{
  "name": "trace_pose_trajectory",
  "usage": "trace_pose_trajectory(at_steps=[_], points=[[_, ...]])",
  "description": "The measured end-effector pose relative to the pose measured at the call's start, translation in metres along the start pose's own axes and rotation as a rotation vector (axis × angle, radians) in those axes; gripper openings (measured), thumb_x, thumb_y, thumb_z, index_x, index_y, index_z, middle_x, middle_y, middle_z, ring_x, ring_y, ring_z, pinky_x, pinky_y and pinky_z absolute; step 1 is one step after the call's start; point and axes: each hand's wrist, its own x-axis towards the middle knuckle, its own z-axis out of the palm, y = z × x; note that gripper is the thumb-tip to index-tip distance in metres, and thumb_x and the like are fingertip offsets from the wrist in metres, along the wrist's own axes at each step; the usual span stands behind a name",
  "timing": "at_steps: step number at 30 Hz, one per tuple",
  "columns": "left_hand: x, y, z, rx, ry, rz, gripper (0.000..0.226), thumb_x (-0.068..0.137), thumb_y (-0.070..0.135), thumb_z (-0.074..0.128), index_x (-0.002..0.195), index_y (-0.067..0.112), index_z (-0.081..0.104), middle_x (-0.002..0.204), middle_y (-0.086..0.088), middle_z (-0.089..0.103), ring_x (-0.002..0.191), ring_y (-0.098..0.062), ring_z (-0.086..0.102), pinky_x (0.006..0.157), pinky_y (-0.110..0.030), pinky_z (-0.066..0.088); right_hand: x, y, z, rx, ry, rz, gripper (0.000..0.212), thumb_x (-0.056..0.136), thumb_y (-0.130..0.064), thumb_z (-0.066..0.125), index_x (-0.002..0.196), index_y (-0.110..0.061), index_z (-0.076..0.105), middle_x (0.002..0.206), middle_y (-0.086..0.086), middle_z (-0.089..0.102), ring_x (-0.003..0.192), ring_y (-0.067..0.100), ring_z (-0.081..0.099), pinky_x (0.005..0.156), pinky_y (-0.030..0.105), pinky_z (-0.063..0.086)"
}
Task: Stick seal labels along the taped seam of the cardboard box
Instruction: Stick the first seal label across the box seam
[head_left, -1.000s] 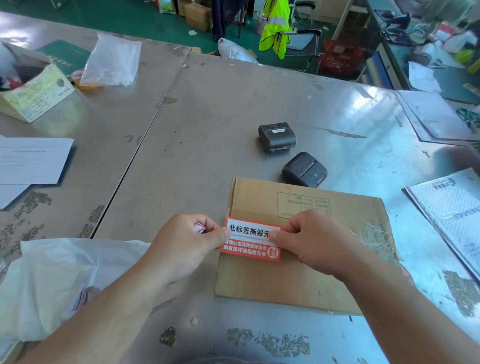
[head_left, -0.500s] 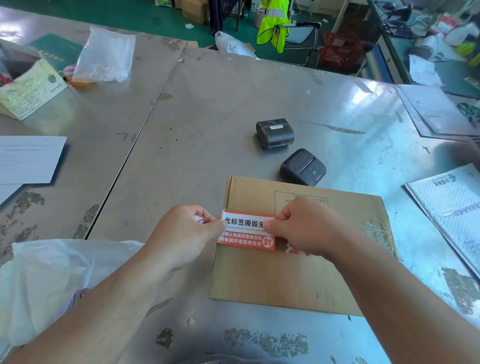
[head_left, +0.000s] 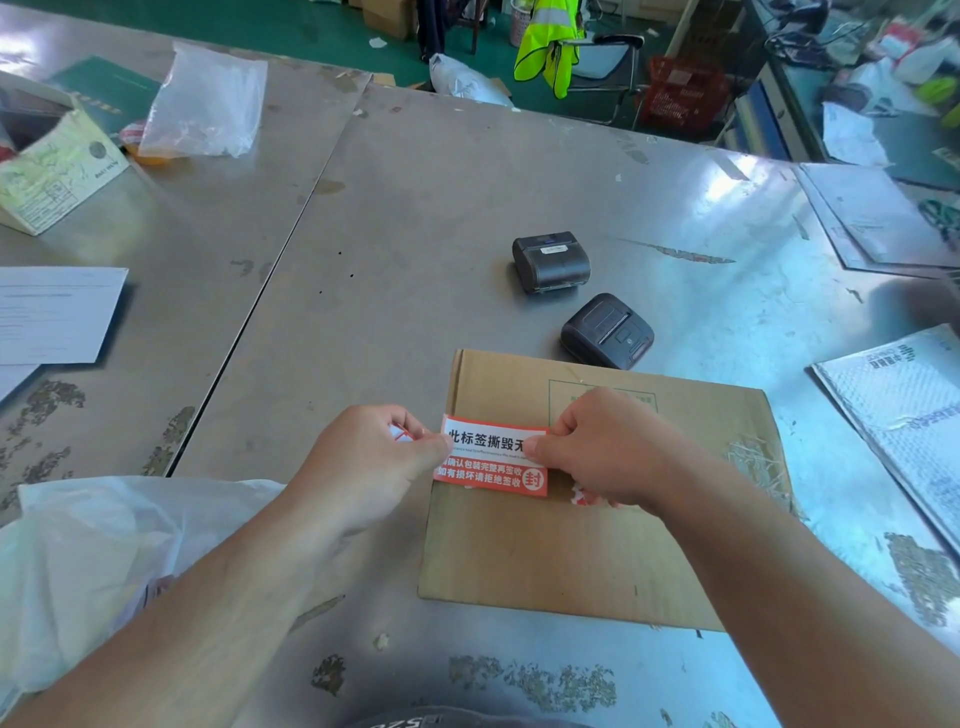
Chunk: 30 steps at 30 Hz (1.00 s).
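Red-and-white paper seal label (head_left: 491, 457) over left edge of flat brown cardboard box (head_left: 597, 545), both ends pinched in grip of left hand (head_left: 363, 467) and right hand (head_left: 592, 447). Probably light, floppy, tacky; best kept taut by its ends.

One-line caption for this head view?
The left hand and right hand pinch opposite ends of a red-and-white seal label at the left edge of the cardboard box.

2 hands (head_left: 363, 467) (head_left: 597, 452), 2 printers (head_left: 550, 261) (head_left: 607, 331), 1 brown box (head_left: 571, 551), 1 seal label (head_left: 488, 441).
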Motion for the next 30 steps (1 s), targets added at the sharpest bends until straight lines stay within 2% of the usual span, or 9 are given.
trace_pose_trajectory(at_steps=[3,7,10,13,17,21,25,28,30], points=[[0.000,-0.002,0.001,-0.007,0.009,0.011,0.026,0.078,0.032,0.074,0.063,0.016,0.060,0.045,0.010,0.052,0.040,-0.006,0.037,0.045,-0.024,0.025,-0.001,-0.001,0.001,-0.015,0.020,-0.014,0.041,0.096,-0.044,0.058,0.081,-0.008,0.071,0.065,0.006,0.071,0.056,0.018,0.057,0.059,0.030,0.051],[-0.001,-0.003,0.000,0.000,-0.004,0.026,0.032,0.076,0.036,0.076,0.061,0.018,0.054,0.039,0.010,0.045,0.036,-0.005,0.034,0.044,-0.025,0.022,-0.004,0.000,0.006,-0.046,0.055,-0.035,0.037,0.094,-0.043,0.060,0.076,-0.013,0.070,0.071,0.010,0.075,0.056,0.017,0.058,0.060,0.030,0.052],[0.000,-0.008,-0.004,-0.015,0.004,0.027,0.035,0.074,0.041,0.078,0.065,0.017,0.054,0.053,0.005,0.049,0.046,-0.012,0.038,0.048,-0.027,0.023,-0.006,0.003,0.010,-0.040,0.143,-0.037,0.038,0.089,-0.047,0.066,0.072,-0.013,0.063,0.070,0.008,0.073,0.066,0.022,0.066,0.063,0.032,0.052],[-0.002,-0.012,-0.003,-0.073,-0.016,0.008,0.034,0.076,0.042,0.078,0.073,0.016,0.056,0.059,0.007,0.051,0.047,-0.008,0.039,0.047,-0.026,0.026,-0.007,0.008,0.013,0.022,0.206,-0.024,0.042,0.083,-0.050,0.073,0.072,-0.014,0.055,0.066,0.007,0.073,0.059,0.018,0.064,0.053,0.029,0.046],[-0.005,-0.016,0.003,-0.095,-0.045,0.009,0.032,0.075,0.042,0.078,0.075,0.018,0.056,0.059,0.006,0.050,0.043,-0.007,0.035,0.048,-0.026,0.026,-0.012,0.014,0.016,0.041,0.223,-0.027,0.042,0.074,-0.051,0.081,0.074,-0.022,0.050,0.070,-0.004,0.067,0.067,0.015,0.065,0.053,0.029,0.043],[-0.014,-0.017,0.006,-0.100,-0.175,0.015,0.045,0.055,0.051,0.081,0.078,0.018,0.060,0.068,0.005,0.066,0.057,-0.009,0.050,0.060,-0.028,0.037,-0.020,0.018,0.018,0.033,0.202,-0.035,0.045,0.071,-0.050,0.083,0.077,-0.024,0.048,0.076,-0.007,0.061,0.062,0.009,0.051,0.049,0.028,0.033],[-0.018,-0.018,0.007,-0.084,-0.122,0.001,0.050,0.050,0.055,0.079,0.078,0.019,0.059,0.067,0.005,0.061,0.058,-0.012,0.047,0.057,-0.028,0.033,-0.023,0.020,0.023,0.045,0.236,-0.071,0.044,0.073,-0.049,0.082,0.077,-0.024,0.046,0.076,-0.009,0.057,0.062,0.008,0.048,0.050,0.029,0.032],[-0.025,-0.013,0.007,-0.030,-0.039,0.018,0.046,0.062,0.047,0.086,0.084,0.021,0.056,0.070,0.007,0.053,0.060,-0.008,0.044,0.053,-0.026,0.031,-0.025,0.021,0.025,0.022,0.281,-0.063,0.045,0.072,-0.054,0.081,0.078,-0.022,0.050,0.076,-0.007,0.058,0.065,0.011,0.051,0.050,0.029,0.033],[-0.031,-0.010,0.008,0.052,0.069,0.064,0.042,0.066,0.045,0.084,0.088,0.026,0.053,0.077,0.009,0.050,0.069,-0.006,0.047,0.055,-0.023,0.032,-0.029,0.028,0.024,0.018,0.308,-0.057,0.048,0.069,-0.059,0.081,0.077,-0.022,0.052,0.076,-0.006,0.060,0.069,0.013,0.055,0.051,0.029,0.035]])
